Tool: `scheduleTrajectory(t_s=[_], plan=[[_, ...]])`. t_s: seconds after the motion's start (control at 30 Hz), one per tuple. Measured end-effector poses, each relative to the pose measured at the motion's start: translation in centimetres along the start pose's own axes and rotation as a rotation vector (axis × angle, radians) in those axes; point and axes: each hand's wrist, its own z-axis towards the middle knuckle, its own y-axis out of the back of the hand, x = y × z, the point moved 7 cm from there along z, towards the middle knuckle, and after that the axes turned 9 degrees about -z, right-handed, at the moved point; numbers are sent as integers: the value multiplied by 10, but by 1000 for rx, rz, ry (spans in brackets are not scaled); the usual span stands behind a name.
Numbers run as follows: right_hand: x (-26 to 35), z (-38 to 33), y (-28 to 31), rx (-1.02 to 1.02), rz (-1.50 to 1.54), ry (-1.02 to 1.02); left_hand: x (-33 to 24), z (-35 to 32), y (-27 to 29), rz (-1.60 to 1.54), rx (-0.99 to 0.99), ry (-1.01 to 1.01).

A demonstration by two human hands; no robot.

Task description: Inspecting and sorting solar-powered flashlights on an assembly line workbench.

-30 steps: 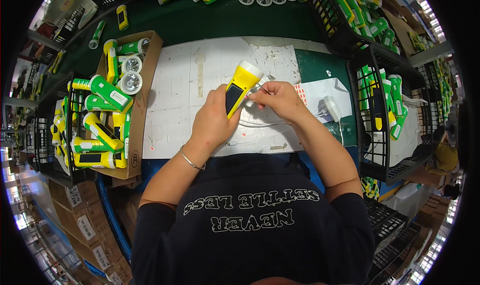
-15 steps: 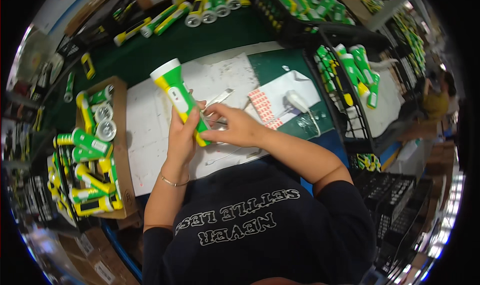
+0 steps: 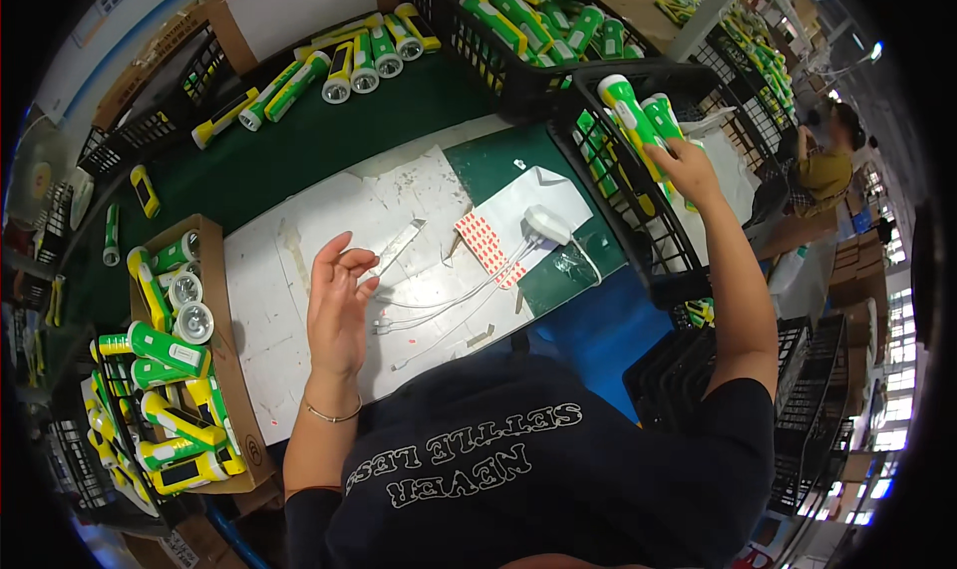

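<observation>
My right hand [image 3: 688,173] reaches over the black plastic crate [image 3: 623,235] at the right, its fingers closed round a green, white and yellow flashlight [image 3: 628,115]. Beside that one, another flashlight [image 3: 660,117] lies in the crate. Above the white work sheet [image 3: 289,320], my left hand [image 3: 339,305] is raised with loosely curled fingers apart and nothing in them. Close to its fingertips lies a slim, pale, shiny strip [image 3: 402,245] whose kind I cannot make out. White cables [image 3: 459,305] run across the sheet from a white charger [image 3: 546,225].
A cardboard box [image 3: 234,370] at the left is heaped with flashlights. Several more stand along the far side of the green table [image 3: 399,95]. Another full black crate [image 3: 478,60] is at the back. A red-and-white sticker sheet [image 3: 488,250] lies near the charger. A person [image 3: 832,165] sits far right.
The flashlight has gone from between both hands into the right-hand crate, carried by my right hand. My left hand has let go of it and opened. The view has shifted slightly.
</observation>
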Motion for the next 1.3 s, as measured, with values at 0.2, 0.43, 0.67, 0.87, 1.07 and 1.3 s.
scheduleTrajectory(t_s=[0.2,0.43,0.67,0.87,1.07,1.3], plan=[[8,38,-21,107,-250,52,-8,-2,9,-11,-13,8],[219,109,-9,-128,132,408,-117,-9,-88,165,594,-231],[367,204,-182,122,-214,636,-149,-31,-138,-299,669,-886],[418,206,-230,238,-212,630,-147,-41,-141,-268,589,-917],[404,153,-191,165,-74,693,-146,-44,-140,-329,605,-948],[353,71,-55,-100,308,702,-148,-47,-142,-443,687,-982]])
